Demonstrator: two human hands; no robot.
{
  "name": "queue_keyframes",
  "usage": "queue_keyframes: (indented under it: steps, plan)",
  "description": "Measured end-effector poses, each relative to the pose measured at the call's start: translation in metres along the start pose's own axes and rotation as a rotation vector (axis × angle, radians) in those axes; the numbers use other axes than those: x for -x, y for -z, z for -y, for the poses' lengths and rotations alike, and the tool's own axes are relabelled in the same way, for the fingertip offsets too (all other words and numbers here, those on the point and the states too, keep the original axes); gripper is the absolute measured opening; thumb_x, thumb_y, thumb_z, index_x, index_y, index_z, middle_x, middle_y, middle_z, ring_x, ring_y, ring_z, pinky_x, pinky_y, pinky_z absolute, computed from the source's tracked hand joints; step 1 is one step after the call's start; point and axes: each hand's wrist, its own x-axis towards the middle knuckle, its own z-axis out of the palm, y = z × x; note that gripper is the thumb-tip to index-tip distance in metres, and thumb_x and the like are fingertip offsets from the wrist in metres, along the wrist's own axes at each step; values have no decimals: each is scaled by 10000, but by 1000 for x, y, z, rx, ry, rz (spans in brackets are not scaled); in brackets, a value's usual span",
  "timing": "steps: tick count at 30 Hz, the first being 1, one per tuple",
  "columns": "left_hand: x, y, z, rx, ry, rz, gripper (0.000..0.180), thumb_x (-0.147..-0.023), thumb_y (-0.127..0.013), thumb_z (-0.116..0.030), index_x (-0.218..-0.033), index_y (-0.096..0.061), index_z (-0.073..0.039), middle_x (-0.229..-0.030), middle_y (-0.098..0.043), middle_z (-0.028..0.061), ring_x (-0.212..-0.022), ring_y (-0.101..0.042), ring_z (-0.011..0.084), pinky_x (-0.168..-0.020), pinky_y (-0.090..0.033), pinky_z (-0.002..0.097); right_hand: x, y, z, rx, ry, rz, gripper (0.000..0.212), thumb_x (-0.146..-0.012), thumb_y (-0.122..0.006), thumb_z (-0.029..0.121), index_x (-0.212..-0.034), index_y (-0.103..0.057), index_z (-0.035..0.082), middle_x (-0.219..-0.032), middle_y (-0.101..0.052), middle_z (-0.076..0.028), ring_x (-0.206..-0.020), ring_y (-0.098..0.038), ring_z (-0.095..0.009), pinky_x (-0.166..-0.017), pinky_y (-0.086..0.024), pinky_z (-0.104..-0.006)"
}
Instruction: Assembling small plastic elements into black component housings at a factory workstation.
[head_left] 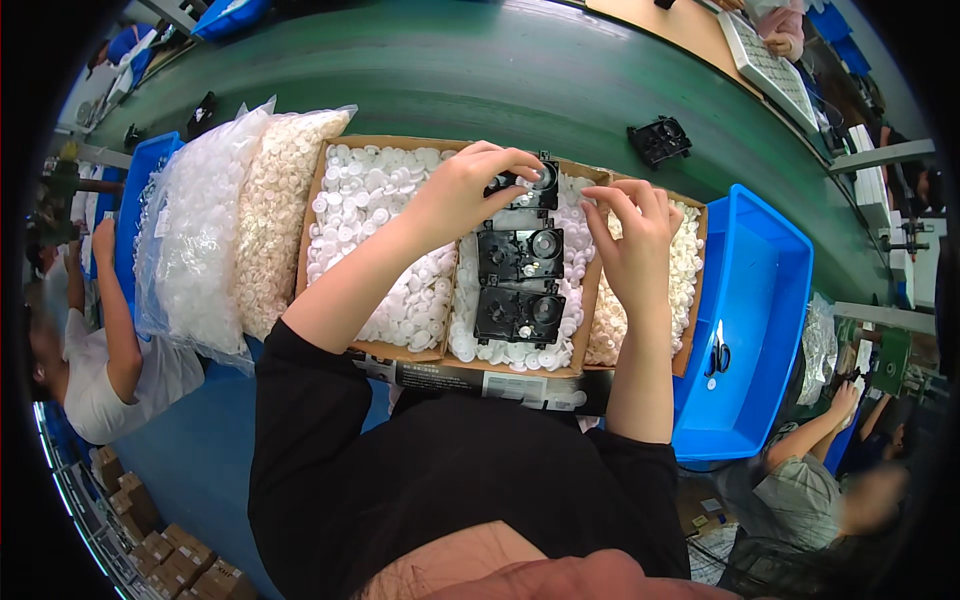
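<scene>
Well, three black cases (pixel 505 255) lie in a column on the white wheels (pixel 576 250), from the far edge of the middle box (pixel 592 315) towards its near edge. The left hand (pixel 462 190) curls over the farthest case (pixel 547 198); the right hand (pixel 642 235) hovers by the far left corner of the right box (pixel 695 310), thumb and forefinger close together; whether either pinches anything I cannot tell

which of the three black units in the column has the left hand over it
The top unit, uppermost in the picture: the left hand partly covers it, while the middle unit and bottom unit have no hand over them.
</scene>
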Motion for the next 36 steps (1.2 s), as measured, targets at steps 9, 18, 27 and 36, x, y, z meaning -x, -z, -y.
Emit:
queue_keyframes:
  steps: [9,18,27,36]
  plan:
    - [7,0,7,-61,0,22,377,-878,-795,-89,-1245,-710,-90,-1202,-737,62,-1201,-633,275,-1009,-552,415,6,4,-6,-4,-51,2,143,-884,-813,188,-1020,-771,181,-1031,-657,17,-1009,-599,-204,-909,-358,-393]
    - [11,11,-1,-333,-5,71,695,-750,-893,-185,-1385,-614,-143,-1365,-643,82,-1299,-558,317,-1104,-474,474,18,0,-48,247,-220,114,90,-891,-776,156,-975,-744,156,-1045,-659,-27,-1027,-597,-248,-917,-389,-428]
    - [-64,1,61,-304,260,-248,727,-815,-880,-383,-1405,-555,-108,-1266,-687,138,-1224,-614,327,-1060,-484,441,21,-14,-49,312,-240,151,148,-861,-788,147,-994,-723,158,-1042,-667,-35,-1069,-603,-249,-944,-389,-440]
    - [-130,-82,69,-532,281,134,854,-817,-861,-409,-1488,-449,-78,-1335,-643,194,-1295,-572,383,-1098,-470,481,21,-12,-53,145,-313,112,108,-890,-760,127,-945,-672,96,-962,-710,-73,-912,-657,-295,-872,-446,-433]
